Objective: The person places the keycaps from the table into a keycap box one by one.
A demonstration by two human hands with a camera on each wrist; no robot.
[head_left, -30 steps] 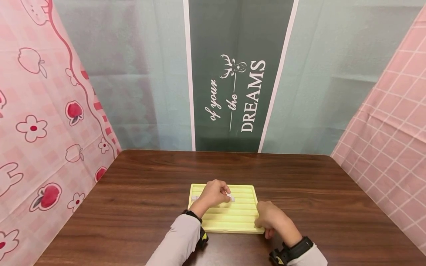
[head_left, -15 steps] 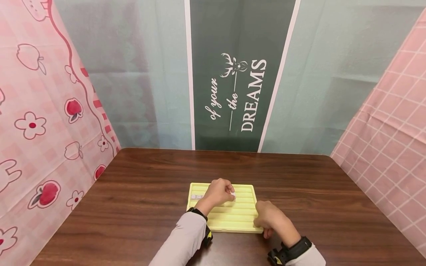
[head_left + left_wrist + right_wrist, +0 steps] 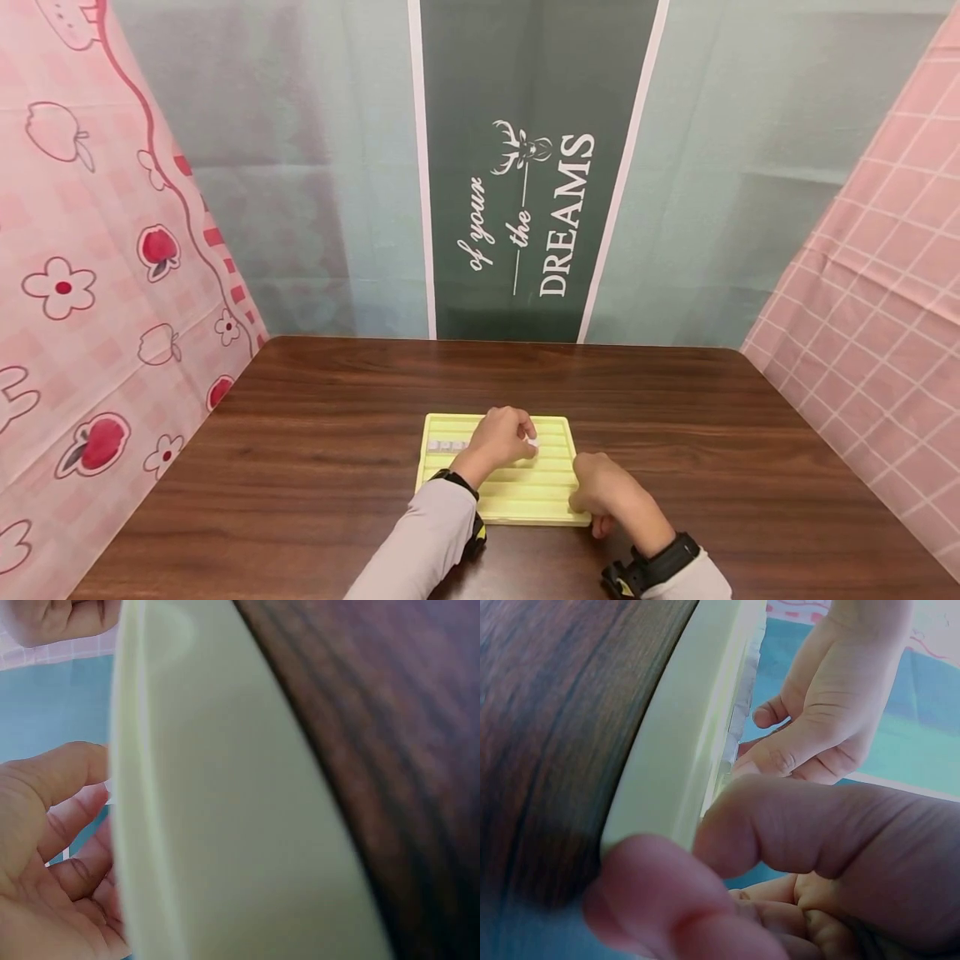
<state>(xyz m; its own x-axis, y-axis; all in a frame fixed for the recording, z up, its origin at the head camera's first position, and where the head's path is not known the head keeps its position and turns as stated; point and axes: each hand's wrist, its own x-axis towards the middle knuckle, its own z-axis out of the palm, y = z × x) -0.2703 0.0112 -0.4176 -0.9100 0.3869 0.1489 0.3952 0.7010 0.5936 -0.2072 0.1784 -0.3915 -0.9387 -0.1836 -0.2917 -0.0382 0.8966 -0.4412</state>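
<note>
A pale yellow tray [image 3: 525,510] with parallel grooves lies on the table. My left hand [image 3: 504,439] is over one of its upper grooves, with thumb and index finger pinching a small white keycap-like piece [image 3: 533,444]. To the left in that groove, several similar white pieces [image 3: 446,446] sit in a row, partly covered by the hand. My right hand [image 3: 611,492] grips the tray's right edge close to the near corner. In the right wrist view, its thumb [image 3: 757,825] bends over the rim. The tray wall [image 3: 232,795] blocks the left fingertips in the left wrist view.
The brown wood table [image 3: 322,417] extends around the tray on all sides. Behind it hangs a green curtain [image 3: 517,317] with white lettering. Pink patterned cloths stand at the left [image 3: 112,333] and right [image 3: 877,333].
My left hand has moved a little to the right along the groove, uncovering more of the white pieces at the left. The right hand keeps its grip on the tray's edge.
</note>
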